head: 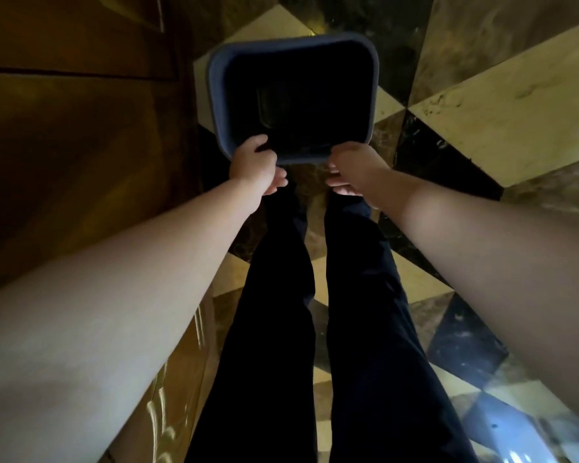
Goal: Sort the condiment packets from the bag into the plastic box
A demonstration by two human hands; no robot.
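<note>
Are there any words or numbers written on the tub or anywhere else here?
None can be read.
Tub: dark inside, with a faint rectangular shape on the bottom; no letters show.
Left hand and right hand: holding the tub's near rim, no writing.
Floor: only marble pattern.

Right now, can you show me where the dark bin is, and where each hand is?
Dark bin (372,66), head view: on its right rim.
Left hand (253,163), head view: on the back of the hand.
Right hand (356,167), head view: on the back of the hand.
</note>
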